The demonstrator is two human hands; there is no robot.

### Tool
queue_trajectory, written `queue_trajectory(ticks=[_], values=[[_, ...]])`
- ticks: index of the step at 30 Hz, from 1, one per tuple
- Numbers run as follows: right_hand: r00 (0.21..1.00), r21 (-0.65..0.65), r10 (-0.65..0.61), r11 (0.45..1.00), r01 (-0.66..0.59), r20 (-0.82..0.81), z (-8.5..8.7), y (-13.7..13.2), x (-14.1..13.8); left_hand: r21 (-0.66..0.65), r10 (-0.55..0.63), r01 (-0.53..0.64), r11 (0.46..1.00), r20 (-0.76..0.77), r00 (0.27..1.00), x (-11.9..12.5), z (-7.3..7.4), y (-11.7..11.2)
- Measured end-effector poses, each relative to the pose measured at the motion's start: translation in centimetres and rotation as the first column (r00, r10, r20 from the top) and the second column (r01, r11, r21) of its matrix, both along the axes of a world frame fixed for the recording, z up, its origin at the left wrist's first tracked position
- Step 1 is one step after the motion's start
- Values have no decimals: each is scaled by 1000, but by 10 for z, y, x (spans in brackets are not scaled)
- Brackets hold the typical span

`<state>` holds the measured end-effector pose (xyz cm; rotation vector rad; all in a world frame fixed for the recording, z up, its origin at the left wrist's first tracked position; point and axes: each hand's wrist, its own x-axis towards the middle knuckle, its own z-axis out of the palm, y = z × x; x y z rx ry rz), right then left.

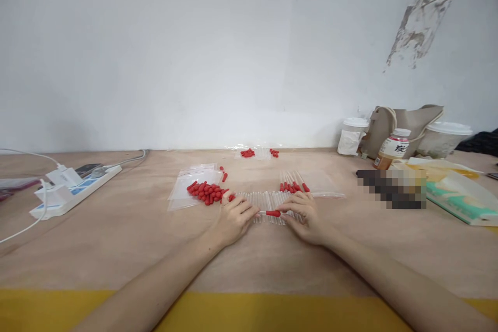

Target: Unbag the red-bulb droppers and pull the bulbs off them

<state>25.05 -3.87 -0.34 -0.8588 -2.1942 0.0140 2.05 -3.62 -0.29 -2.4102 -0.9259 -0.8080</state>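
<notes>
My left hand [237, 218] pinches a thin glass dropper tube [263, 212], held level just above the table. A red rubber bulb [273, 213] sits on the tube's right end, and the thumb and fingers of my right hand [305, 217] close on the bulb's far tip. Beneath and behind both hands lies a row of bare glass tubes [268, 199], side by side. A heap of loose red bulbs [208, 192] rests on clear plastic bags [179, 194], left of my left hand. Behind my right hand, several droppers with red bulbs [290, 181] lie together.
Smaller groups of red bulbs [247, 153] lie on plastic near the wall. A white power strip [58, 208] with chargers and cables is at left. Toward the right stand a bottle [393, 149], lidded cups [355, 127] and a beige bag [375, 127]; a tissue pack [462, 199] lies nearer.
</notes>
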Motion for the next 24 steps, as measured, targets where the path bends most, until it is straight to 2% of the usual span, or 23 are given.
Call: queue_trajectory(ticks=[3,8,13,18,19,22,24], values=[[999,60,-32,998,30,30,-2,-4,-5,18,1,-1,1000,-3,1000,1,-2,-1],[993,260,-108,961,94,42,-12,-6,-20,41,-28,29,999,-29,999,6,-3,-5],[990,311,-110,947,78,86,-16,-7,-16,49,-66,67,997,-18,998,1,1,-9],[971,256,-235,937,237,-39,-14,-1,13,22,31,-34,999,132,991,-24,1,-1],[971,227,-231,944,240,-62,-13,2,16,0,35,-35,999,155,987,-28,0,1],[977,109,-126,983,146,-173,-12,11,21,-106,-1,23,994,206,979,-29,-7,8],[947,21,-140,988,153,-291,-13,20,22,-173,25,19,985,249,968,-25,-11,12]])
